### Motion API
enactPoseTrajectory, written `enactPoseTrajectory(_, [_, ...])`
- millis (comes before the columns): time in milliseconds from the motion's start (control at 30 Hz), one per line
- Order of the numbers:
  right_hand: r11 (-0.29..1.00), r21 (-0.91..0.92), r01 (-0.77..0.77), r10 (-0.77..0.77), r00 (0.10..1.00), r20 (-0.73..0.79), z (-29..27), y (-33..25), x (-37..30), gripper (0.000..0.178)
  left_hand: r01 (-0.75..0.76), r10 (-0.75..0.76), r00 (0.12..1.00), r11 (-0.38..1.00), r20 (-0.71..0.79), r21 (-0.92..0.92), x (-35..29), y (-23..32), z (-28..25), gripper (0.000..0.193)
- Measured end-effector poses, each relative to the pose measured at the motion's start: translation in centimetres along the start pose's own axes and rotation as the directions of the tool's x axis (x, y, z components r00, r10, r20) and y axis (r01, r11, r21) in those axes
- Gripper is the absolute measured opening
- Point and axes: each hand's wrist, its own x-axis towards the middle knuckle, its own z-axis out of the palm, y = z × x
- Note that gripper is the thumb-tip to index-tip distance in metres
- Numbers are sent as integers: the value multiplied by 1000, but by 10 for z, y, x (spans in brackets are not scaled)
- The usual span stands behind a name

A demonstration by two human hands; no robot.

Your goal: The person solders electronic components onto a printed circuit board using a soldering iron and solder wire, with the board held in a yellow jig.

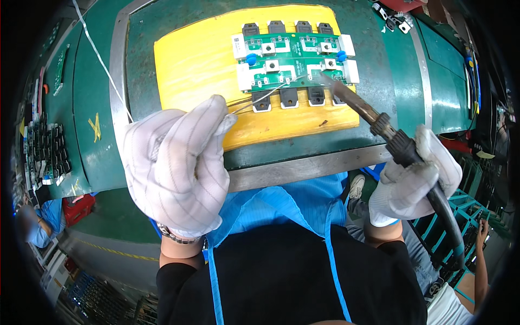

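A green circuit board [297, 60] with white end blocks, blue round parts and black transistors along both long edges lies on a yellow board [189, 59]. Gloved in white, my left hand [176, 162] pinches a thin solder wire [260, 97], whose far end reaches the lower edge of the circuit board. My right hand [414, 179], also gloved, is wrapped round the black handle of a soldering iron [379, 127]. The iron's tip points left and up to the lower right part of the circuit board, near the wire's end; whether they touch I cannot tell.
The yellow board rests on a green bench with a metal front edge [309, 169]. A white cable [100, 54] runs down at the left. Several dark parts [46, 154] are grouped at the far left. Small metal brackets [395, 19] lie at the back right. Another person's arm [481, 260] shows at lower right.
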Motion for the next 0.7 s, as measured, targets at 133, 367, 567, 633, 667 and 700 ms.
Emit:
enactPoseTrajectory(133, [997, 58, 43, -45, 998, 42, 7, 6, 0, 33, -4, 4, 999, 1000, 48, 18, 0, 0, -1, 22])
enactPoseTrajectory(367, [994, 78, 77, -80, 996, 30, 8, 6, 1, 30, -31, 30, 997, 999, 67, 11, -1, -1, 2, 30])
enactPoseTrajectory(567, [997, 16, 69, -69, 997, 16, 8, 5, 2, 33, -55, 55, 997, 998, 52, -3, 1, -2, 2, 21])
enactPoseTrajectory(633, [998, 12, 59, -59, 998, 19, 7, 5, 2, 33, -8, 8, 998, 1000, -56, -2, 0, -2, -5, 15])
enactPoseTrajectory(667, [998, 21, 64, -64, 998, 3, 8, 5, 1, 33, 48, -51, 990, 999, -130, -26, -1, -1, -9, 14])
enactPoseTrajectory(700, [997, 29, 68, -68, 998, -12, 9, 6, 0, 33, 216, -231, 961, 970, -155, -108, -10, -1, -8, 15])
